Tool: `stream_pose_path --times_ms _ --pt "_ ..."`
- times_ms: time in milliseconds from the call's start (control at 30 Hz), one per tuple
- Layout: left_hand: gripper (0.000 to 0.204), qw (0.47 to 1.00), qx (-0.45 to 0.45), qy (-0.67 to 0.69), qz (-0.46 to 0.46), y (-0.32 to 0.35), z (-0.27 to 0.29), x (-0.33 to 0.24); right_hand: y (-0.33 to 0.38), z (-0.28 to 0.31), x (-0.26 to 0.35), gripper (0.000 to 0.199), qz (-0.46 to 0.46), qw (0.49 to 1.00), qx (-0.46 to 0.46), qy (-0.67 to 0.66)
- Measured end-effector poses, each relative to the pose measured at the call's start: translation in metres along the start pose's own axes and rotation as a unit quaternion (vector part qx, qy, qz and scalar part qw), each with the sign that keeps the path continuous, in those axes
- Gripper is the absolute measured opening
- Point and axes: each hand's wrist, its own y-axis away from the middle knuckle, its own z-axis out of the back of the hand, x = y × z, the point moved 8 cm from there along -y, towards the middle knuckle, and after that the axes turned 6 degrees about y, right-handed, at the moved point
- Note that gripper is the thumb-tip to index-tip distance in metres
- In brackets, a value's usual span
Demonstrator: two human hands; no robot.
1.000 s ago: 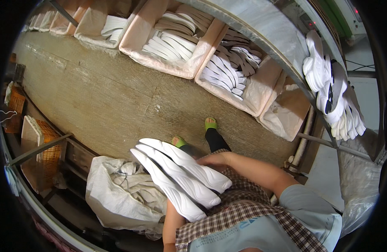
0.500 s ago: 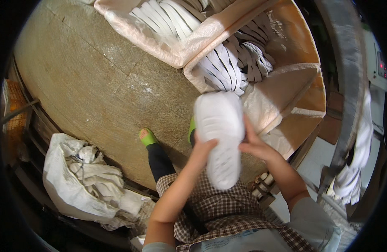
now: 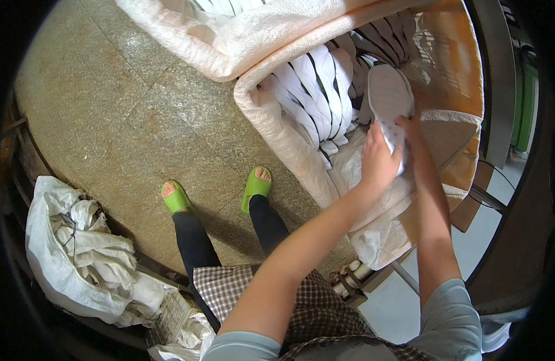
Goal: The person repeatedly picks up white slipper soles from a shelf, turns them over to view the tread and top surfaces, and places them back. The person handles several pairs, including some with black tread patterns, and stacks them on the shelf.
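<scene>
1. Sole (image 3: 388,99), pale and smooth-faced, is now held over the lined bin (image 3: 289,150); half a second ago it is held nearer the body, above the brown checked apron (image 3: 226,289).
2. Shadow now falls on the sole; in the earlier frame it is brightly lit and blurred.
3. Both green slippers (image 3: 180,198) are now seen on the floor; in the earlier frame one is largely covered by the sole.
4. Left hand (image 3: 379,159): closed on the narrow end, fingers wrapped along its left edge.
5. Right hand (image 3: 411,129): closed on the opposite edge, a little farther up, thumb laid on the upper face.
6. Sole is gripped between both hands; its broad end is pointed away from the body, past the fingertips, toward the back of the bin. Whether more soles are stacked under it cannot be told.
7. White soles (image 3: 316,90) are packed in the bin to the left of the held one; grey soles (image 3: 385,39) are packed behind. Contact with either pile cannot be told.
8. White sack (image 3: 79,265) is seen at lower left, well apart from the hands.
</scene>
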Motion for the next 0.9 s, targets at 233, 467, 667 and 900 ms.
stream_pose_path --times_ms 233,467,667,900 --pt "0.05 0.981 0.103 0.163 0.004 0.11 0.065 -0.012 0.03 -0.114 -0.014 0.102 0.03 0.905 -0.156 0.395" --pt "0.051 0.987 0.088 0.116 0.07 0.168 0.127 -0.012 0.088 -0.13 0.068 0.065 0.383 0.86 -0.113 0.319" --pt "0.051 0.988 0.026 0.127 0.088 0.177 0.178 -0.012 0.082 -0.239 0.104 0.074 0.286 0.843 -0.005 0.455" --pt "0.046 0.981 0.008 0.083 0.174 0.198 0.238 0.0 0.066 -0.257 0.105 0.058 0.206 0.769 -0.065 0.602"
